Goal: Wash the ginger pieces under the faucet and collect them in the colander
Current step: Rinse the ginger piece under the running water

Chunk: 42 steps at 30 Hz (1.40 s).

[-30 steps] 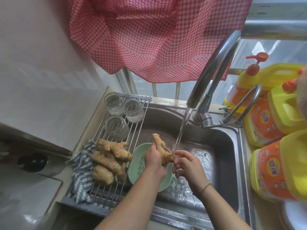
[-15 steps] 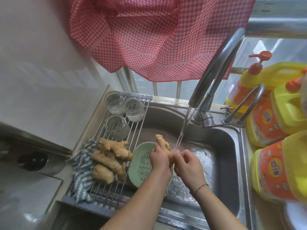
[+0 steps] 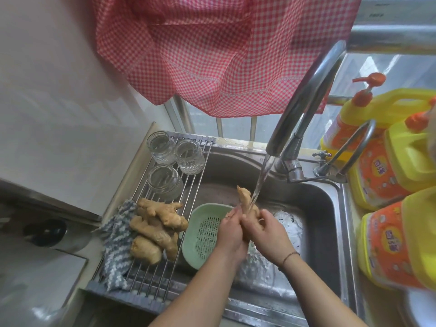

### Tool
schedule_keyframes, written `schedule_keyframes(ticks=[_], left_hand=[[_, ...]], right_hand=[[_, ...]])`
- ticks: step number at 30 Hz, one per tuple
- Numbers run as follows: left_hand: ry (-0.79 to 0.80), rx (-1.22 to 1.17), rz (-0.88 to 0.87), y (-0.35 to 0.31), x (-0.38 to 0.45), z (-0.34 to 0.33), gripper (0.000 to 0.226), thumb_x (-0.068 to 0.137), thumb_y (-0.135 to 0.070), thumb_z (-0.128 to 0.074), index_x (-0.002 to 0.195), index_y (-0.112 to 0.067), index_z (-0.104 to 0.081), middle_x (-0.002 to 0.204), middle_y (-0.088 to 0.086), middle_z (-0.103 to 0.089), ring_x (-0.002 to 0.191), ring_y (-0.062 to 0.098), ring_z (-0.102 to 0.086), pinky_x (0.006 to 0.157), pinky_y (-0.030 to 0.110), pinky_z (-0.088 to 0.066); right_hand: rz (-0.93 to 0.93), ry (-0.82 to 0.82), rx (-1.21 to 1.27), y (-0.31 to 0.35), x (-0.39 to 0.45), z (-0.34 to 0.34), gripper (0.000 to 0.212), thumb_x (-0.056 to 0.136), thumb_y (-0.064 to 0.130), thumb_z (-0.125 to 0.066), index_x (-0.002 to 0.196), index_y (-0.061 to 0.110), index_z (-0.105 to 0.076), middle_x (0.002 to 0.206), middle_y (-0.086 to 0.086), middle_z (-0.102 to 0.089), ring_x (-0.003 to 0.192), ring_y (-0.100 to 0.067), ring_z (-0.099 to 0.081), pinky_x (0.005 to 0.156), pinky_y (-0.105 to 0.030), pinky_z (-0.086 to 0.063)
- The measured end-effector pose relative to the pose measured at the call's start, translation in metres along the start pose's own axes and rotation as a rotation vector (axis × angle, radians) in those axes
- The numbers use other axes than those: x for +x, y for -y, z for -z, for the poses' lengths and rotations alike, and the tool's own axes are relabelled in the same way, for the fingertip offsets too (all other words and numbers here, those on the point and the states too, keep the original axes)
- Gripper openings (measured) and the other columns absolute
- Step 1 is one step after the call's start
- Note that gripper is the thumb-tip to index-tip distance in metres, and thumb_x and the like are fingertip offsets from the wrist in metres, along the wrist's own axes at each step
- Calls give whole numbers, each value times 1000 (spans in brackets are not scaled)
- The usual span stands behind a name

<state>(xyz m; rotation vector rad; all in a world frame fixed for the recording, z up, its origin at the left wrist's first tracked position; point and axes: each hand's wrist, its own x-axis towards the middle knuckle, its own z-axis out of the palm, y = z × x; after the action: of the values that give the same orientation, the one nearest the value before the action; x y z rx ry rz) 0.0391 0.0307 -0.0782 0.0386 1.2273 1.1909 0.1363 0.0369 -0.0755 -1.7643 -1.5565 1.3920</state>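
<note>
both hands, left hand (image 3: 230, 228) & right hand (image 3: 264, 226), wrap the ginger piece (image 3: 245, 199) under the faucet (image 3: 304, 102) stream at frame centre, above the colander (image 3: 200, 213); prob stiff, knobbly, slick when wet, so grip its thick middle.

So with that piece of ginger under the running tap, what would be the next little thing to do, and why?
Probably lower the rinsed ginger piece to the left into the green colander. Both the left hand and the right hand grip it in the water stream, the colander looks empty, and more ginger on the rack waits to be washed.
</note>
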Motion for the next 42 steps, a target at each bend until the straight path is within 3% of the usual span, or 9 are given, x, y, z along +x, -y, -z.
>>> schedule_keyframes(ticks=[4,16,19,21,26,31,36,39,42], left_hand=[[65,-96,127,2,1,6,36,103,-19,-40,101,-1,-71,94,18,-71,83,24,-68,76,33,-54],[87,-222,305,13,-4,-7,30,86,-24,-57,97,1,-69,87,19,-68,81,28,-70,79,38,-58],[30,-246,296,15,1,-6,29,93,-24,-54,99,0,-69,93,20,-67,84,29,-71,80,37,-60],[15,-244,285,17,5,-2,28,97,-26,-51,100,-4,-69,101,18,-64,93,27,-67,92,38,-56],[118,-224,266,15,0,1,33,99,-23,-47,91,-3,-71,80,15,-70,68,22,-72,64,30,-62],[120,-88,110,27,-1,6,19,89,-19,-63,99,-5,-70,87,11,-73,76,19,-72,68,27,-59],[24,84,-60,37,0,6,12,91,-6,-64,96,-5,-75,94,15,-76,89,23,-72,79,29,-59],[-45,149,-81,34,1,8,16,95,-6,-59,99,-5,-74,97,16,-76,94,26,-73,83,34,-58],[-63,32,17,25,2,13,20,96,0,-48,96,0,-68,84,14,-74,73,21,-71,60,27,-57]], right_hand=[[-45,-79,380,1,2,-2,54,83,53,-63,69,1,-60,55,-5,-55,53,-17,-47,49,-30,-39],[-195,16,1208,6,-21,-10,47,93,29,-45,117,-8,-62,116,-27,-66,115,-29,-62,97,-36,-50],[-173,92,1388,7,-23,-10,77,69,44,-73,123,-9,-57,124,-29,-61,123,-32,-56,107,-41,-42],[-135,136,1485,6,-22,-8,80,59,44,-82,117,-7,-63,126,-30,-59,126,-33,-52,112,-42,-33],[-119,247,1693,2,-19,-2,46,59,37,-83,89,4,-72,117,-17,-68,128,-25,-53,116,-41,-24],[-186,235,1631,2,-20,5,40,63,38,-77,88,6,-75,103,-9,-73,120,-22,-58,114,-37,-30],[-198,162,1703,14,-25,5,60,94,40,-36,71,2,-77,84,-10,-75,87,-20,-73,75,-31,-60],[-203,244,1713,11,-24,2,40,79,37,-59,79,0,-75,109,-16,-70,106,-21,-66,105,-33,-43],[-169,294,1696,8,-25,3,40,66,36,-75,78,-2,-71,128,-24,-60,124,-26,-56,116,-38,-26]])
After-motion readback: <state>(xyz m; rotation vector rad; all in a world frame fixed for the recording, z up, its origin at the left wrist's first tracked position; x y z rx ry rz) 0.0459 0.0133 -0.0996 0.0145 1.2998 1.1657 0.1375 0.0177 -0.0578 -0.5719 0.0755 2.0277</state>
